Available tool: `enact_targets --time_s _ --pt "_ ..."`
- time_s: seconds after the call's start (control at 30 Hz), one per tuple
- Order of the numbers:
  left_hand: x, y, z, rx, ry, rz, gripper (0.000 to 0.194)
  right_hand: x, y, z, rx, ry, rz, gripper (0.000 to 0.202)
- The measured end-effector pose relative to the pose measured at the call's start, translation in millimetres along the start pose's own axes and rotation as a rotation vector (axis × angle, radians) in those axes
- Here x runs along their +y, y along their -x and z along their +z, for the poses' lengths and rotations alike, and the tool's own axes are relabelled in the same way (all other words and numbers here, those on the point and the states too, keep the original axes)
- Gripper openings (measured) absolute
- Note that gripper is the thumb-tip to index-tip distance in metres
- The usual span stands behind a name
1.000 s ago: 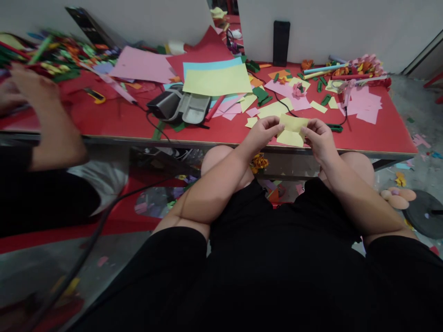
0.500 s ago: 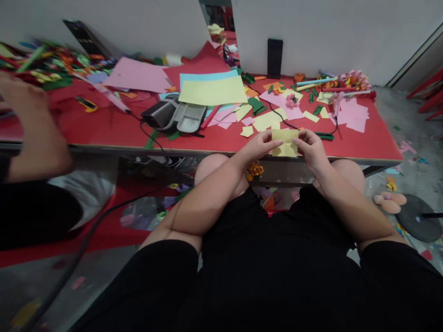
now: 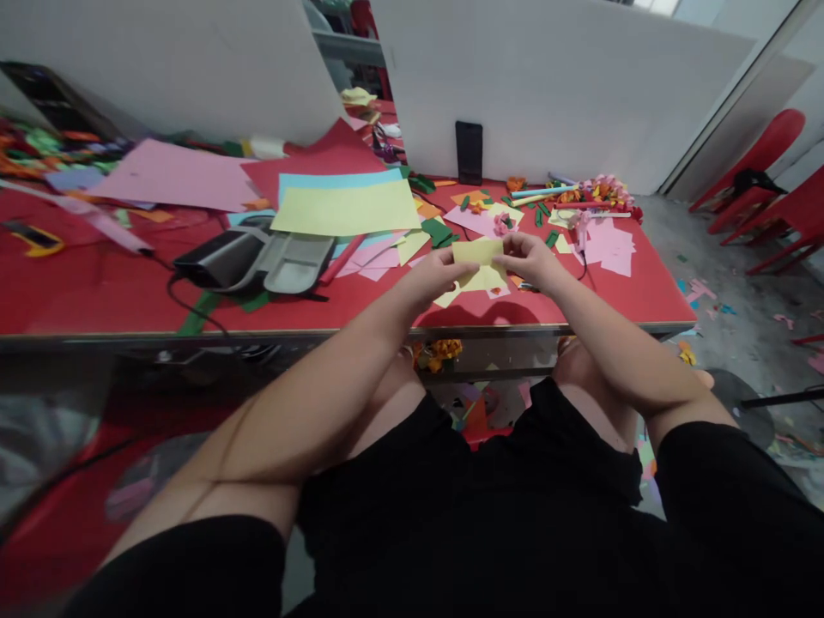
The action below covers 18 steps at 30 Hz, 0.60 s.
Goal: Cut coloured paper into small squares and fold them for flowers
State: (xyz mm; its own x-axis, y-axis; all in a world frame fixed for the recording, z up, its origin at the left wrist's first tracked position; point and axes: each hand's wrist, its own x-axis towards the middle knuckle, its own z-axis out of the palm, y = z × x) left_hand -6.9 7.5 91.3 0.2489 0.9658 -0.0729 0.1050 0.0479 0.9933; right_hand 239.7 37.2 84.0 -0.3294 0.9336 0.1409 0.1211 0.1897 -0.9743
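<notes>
Between my two hands is a small pale-yellow piece of paper (image 3: 477,251), held up just above the near part of the red table. My left hand (image 3: 444,273) pinches its left edge between thumb and fingers. On the opposite edge, my right hand (image 3: 529,256) grips it the same way. Beneath and beyond the paper lie yellow scraps, a pink paper flower (image 3: 503,224) and dark green pieces of paper (image 3: 439,233). A pink glue gun (image 3: 581,230), seemingly, rests right of my right hand.
An open black-and-grey case (image 3: 222,256) lies left of my hands, near stacked paper sheets (image 3: 348,209). Farther left are a yellow utility knife (image 3: 35,239) and a corded pink tool (image 3: 106,225). A black phone (image 3: 469,153) leans on the wall. Red chairs (image 3: 753,176) stand at right.
The view has turned right, so the table appears shifted left. My hands still hold the yellow paper, now raised farther over the table. The co-worker's arm at left has left the view.
</notes>
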Motion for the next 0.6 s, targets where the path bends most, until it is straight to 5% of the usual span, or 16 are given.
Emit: enact_targets --time_s 0.17,0.4,0.6 --pt "21.3 -42.8 -11.9 -0.081 -0.185 -0.077 0.027 9.4 -43.4 -15.0 0.024 0.032 -0.012 0.044" --pt "-16.1 -46.3 -24.1 -0.254 -0.187 -0.056 0.042 35.6 -26.8 -21.1 0.006 -0.097 0.076 0.048" --pt "-24.4 -49.9 -27.2 -0.326 -0.272 -0.078 0.059 34.0 -21.9 -3.7 -0.027 -0.122 0.154 0.053"
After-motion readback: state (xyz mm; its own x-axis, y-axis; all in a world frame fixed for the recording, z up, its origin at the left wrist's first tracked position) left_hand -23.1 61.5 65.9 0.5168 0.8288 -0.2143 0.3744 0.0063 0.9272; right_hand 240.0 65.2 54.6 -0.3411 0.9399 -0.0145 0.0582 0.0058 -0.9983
